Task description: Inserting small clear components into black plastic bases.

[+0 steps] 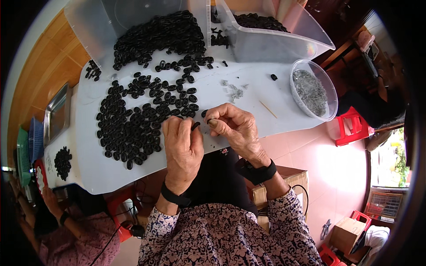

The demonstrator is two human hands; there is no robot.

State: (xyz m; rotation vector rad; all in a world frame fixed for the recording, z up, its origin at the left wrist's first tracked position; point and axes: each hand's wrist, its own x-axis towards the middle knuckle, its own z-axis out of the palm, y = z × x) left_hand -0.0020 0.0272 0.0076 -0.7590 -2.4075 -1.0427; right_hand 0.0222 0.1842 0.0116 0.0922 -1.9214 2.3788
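My left hand (181,144) is closed in a pinch at the table's near edge, gripping a small black oval part (195,126) between thumb and fingers. Close to its right, my right hand (235,131) pinches a tiny light-coloured pin (212,118), with something dark beside it that is too small to make out. The two hands are a short gap apart. Many black oval parts with two holes (137,119) spread over the white table left of and beyond my hands. Another black oval part (204,113) lies just behind my right fingertips.
A clear bin (88,31) spills black parts at the back; another clear bin (275,46) stands right of it. A round tub (332,106) holds small clear pieces. Loose clear pieces (235,91) and a thin stick (268,109) lie nearby. At left, another person's hand (51,201) shows.
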